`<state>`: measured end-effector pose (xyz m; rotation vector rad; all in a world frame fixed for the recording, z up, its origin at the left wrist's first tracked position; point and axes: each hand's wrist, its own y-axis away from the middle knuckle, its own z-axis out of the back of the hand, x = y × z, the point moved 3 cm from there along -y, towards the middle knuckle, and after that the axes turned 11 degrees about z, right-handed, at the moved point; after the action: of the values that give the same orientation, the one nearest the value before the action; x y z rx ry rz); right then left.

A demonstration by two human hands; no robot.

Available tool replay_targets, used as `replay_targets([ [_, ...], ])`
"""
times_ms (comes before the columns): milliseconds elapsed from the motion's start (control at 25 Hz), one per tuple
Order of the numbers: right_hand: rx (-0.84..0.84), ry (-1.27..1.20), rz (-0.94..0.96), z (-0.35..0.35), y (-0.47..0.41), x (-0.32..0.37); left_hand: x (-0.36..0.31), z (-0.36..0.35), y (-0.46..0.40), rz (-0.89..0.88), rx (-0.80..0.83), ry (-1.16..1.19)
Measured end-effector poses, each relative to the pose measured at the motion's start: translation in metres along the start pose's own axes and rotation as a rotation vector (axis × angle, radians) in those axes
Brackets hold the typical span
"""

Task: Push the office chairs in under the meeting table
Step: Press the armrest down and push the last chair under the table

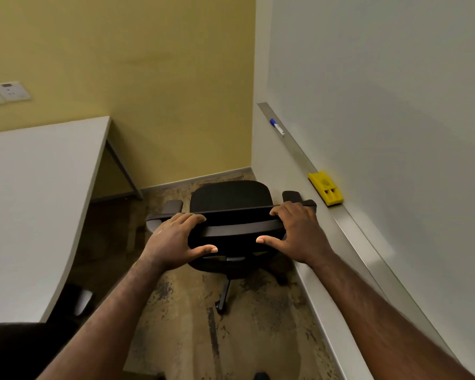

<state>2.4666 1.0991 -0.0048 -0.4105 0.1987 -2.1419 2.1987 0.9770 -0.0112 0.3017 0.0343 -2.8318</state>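
Observation:
A black office chair (229, 197) stands in the corner, its seat facing the yellow wall and its back towards me. My left hand (173, 238) grips the left end of the backrest top, fingers over the edge and thumb underneath. My right hand (296, 231) grips the right end the same way. The white meeting table (30, 193) lies to the left, apart from this chair. A second dark chair (17, 349) shows at the bottom left, partly under the table edge.
A whiteboard (381, 105) fills the right wall; its metal ledge carries a blue marker (277, 127) and a yellow eraser (325, 187). The chair's right armrest is close to that wall. Patterned carpet (181, 311) lies between table and wall. Wall sockets (7, 91) sit at the far left.

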Motion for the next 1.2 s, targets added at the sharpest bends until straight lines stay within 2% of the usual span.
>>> replay_targets([
  [240,0.081,0.081,0.005,-0.018,-0.004,-0.018,-0.008,-0.008,-0.019,0.022,-0.012,-0.131],
  [480,0.266,0.153,-0.035,-0.023,-0.031,-0.016,-0.005,-0.009,-0.024,0.031,-0.009,-0.168],
  [680,0.239,0.209,0.002,-0.027,-0.039,-0.014,0.001,-0.007,-0.028,0.038,0.031,-0.16],
  [1200,0.231,0.198,0.062,-0.028,-0.063,-0.022,0.011,-0.013,-0.032,0.086,-0.03,-0.177],
])
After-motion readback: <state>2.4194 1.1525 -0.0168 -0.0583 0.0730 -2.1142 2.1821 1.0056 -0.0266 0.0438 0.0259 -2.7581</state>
